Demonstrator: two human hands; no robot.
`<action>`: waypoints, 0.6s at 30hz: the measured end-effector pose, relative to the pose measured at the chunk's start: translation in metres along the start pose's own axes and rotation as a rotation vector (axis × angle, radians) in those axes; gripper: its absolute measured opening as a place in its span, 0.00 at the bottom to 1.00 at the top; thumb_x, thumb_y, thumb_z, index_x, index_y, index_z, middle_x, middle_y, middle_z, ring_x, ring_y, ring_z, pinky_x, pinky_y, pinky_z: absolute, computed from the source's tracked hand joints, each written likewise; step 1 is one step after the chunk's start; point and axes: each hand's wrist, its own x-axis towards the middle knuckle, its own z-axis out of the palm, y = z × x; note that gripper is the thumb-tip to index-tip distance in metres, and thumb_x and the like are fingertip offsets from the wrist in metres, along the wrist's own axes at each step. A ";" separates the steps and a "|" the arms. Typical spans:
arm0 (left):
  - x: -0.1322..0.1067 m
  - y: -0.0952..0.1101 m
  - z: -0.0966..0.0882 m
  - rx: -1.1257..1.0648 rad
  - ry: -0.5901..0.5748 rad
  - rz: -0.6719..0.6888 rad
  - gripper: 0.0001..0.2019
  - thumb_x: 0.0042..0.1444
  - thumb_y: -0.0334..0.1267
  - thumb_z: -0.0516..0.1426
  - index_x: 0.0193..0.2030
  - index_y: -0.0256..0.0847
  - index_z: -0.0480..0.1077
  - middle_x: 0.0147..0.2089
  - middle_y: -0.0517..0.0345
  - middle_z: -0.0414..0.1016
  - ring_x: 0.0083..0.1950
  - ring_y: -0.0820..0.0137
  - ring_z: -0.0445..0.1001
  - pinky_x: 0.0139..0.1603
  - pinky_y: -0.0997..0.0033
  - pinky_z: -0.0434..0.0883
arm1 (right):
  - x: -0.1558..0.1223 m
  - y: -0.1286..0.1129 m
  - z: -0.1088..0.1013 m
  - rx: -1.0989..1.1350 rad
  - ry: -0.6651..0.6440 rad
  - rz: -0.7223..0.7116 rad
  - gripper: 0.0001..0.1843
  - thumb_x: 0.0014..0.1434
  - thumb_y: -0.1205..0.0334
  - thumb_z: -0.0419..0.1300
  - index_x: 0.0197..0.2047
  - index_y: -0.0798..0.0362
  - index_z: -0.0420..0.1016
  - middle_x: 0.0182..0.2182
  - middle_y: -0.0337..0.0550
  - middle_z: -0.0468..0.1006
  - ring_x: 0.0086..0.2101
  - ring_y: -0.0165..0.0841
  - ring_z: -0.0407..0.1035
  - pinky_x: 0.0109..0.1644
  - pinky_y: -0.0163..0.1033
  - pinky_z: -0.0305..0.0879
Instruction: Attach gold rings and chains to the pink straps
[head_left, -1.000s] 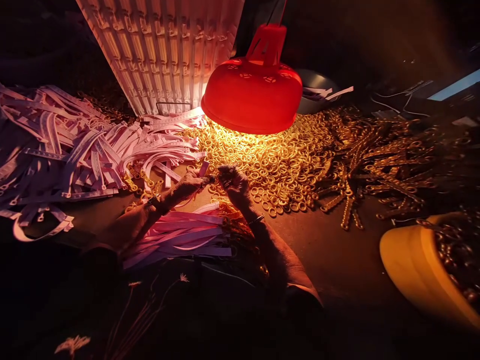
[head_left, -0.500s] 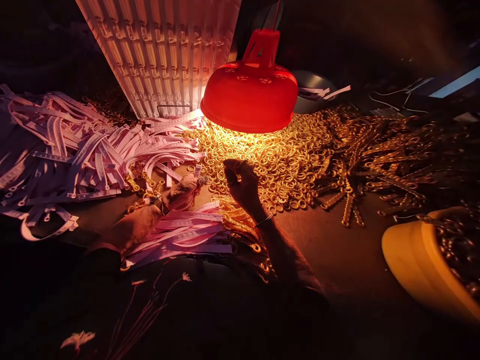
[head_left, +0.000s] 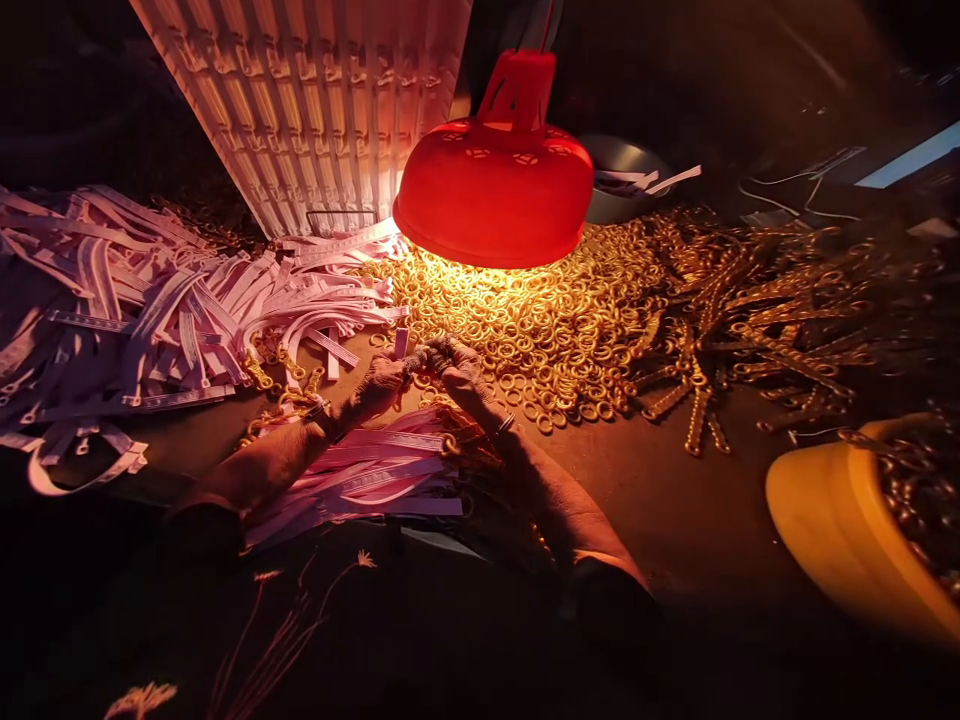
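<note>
Under the lamp my two hands meet, fingertips to fingertips. My left hand [head_left: 381,385] is closed on a pink strap [head_left: 402,342], whose short end sticks up above the fingers. My right hand [head_left: 463,375] is closed too, its fingers pressed against the left ones; what it pinches is too dark and small to make out. Just beyond both hands spreads a pile of gold-coloured rings [head_left: 517,330]. Below the wrists lies a bundle of pink straps [head_left: 390,470], with gold-coloured links at its right end, partly shaded by my right forearm.
A red lamp [head_left: 491,195] hangs low over the rings. More pink straps [head_left: 187,310] are heaped at left. Gold-coloured chain strips [head_left: 697,400] lie at right, near a yellow container [head_left: 817,500] of dark links. A metal bowl [head_left: 619,205] and a corrugated panel [head_left: 300,110] stand behind.
My right hand has come back from the ring pile, leftward and nearer, to meet my left hand. My left hand has stayed almost in place, still holding the strap.
</note>
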 end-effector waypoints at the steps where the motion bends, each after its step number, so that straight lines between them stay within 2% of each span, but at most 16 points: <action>1: -0.003 0.001 0.001 0.003 -0.001 0.013 0.14 0.52 0.46 0.63 0.30 0.36 0.70 0.17 0.64 0.59 0.18 0.79 0.55 0.19 0.76 0.50 | 0.000 0.000 -0.001 0.045 0.006 0.042 0.23 0.57 0.40 0.61 0.42 0.52 0.74 0.28 0.39 0.74 0.30 0.29 0.68 0.36 0.35 0.69; 5: -0.010 0.008 0.003 -0.008 -0.057 0.083 0.19 0.52 0.53 0.62 0.32 0.36 0.70 0.16 0.66 0.58 0.17 0.80 0.53 0.19 0.77 0.50 | 0.001 0.000 -0.017 0.287 0.036 0.196 0.23 0.51 0.42 0.66 0.39 0.53 0.73 0.26 0.36 0.71 0.24 0.24 0.64 0.29 0.32 0.65; 8: -0.011 0.015 0.003 0.019 -0.098 0.105 0.17 0.53 0.50 0.61 0.31 0.36 0.70 0.17 0.65 0.59 0.18 0.79 0.56 0.20 0.77 0.53 | -0.001 -0.003 -0.025 0.426 0.005 0.244 0.24 0.48 0.43 0.68 0.40 0.52 0.73 0.25 0.35 0.69 0.24 0.24 0.63 0.27 0.31 0.64; 13: -0.017 0.022 0.011 0.063 -0.082 0.172 0.12 0.53 0.44 0.62 0.30 0.35 0.69 0.20 0.62 0.64 0.23 0.77 0.62 0.25 0.77 0.60 | -0.009 -0.017 -0.024 0.476 -0.072 0.277 0.22 0.51 0.46 0.66 0.44 0.51 0.75 0.21 0.32 0.65 0.21 0.22 0.57 0.23 0.28 0.57; 18: -0.021 0.016 0.020 0.007 -0.058 0.204 0.14 0.49 0.44 0.65 0.31 0.35 0.69 0.23 0.60 0.68 0.23 0.79 0.58 0.23 0.76 0.54 | -0.015 -0.021 -0.018 0.415 -0.180 0.280 0.25 0.46 0.43 0.67 0.42 0.50 0.74 0.27 0.39 0.74 0.23 0.25 0.62 0.22 0.30 0.59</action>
